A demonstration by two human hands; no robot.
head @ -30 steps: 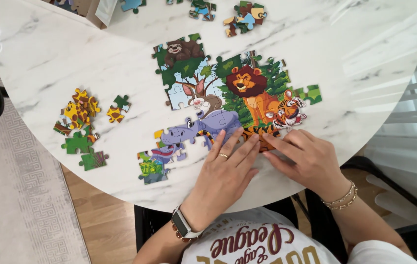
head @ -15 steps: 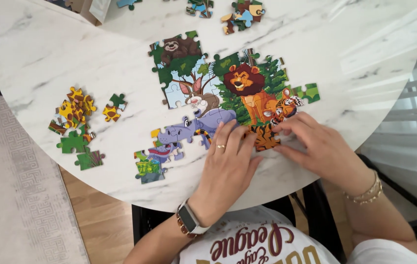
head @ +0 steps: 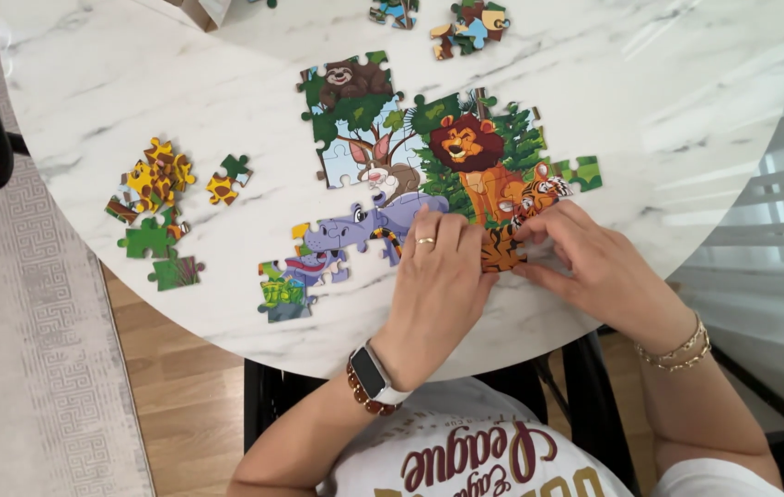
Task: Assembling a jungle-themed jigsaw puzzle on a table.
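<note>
Surface: round white marble table (head: 650, 83), seen from above.
Main assembly: animal jigsaw (head: 447, 147) near the centre, with lion, sloth and rabbit sections joined.
Left hand (head: 438, 285): flat, palm down, fingers spread, pressing the hippo section (head: 355, 225) and lower edge of the assembly; grasping nothing.
Right hand (head: 594, 267): fingertips pinching the striped tiger piece (head: 501, 250), touching the assembly's lower right edge.
Loose stock: yellow and green pieces (head: 157, 198) well apart at left; a few more (head: 470, 26) at the far edge.
Risk, misfit: forcing a badly aligned tab likely to bend it or buckle neighbouring joints.
Risk, shift: uneven palm pressure likely to slide the loosely linked hippo section apart.
</note>
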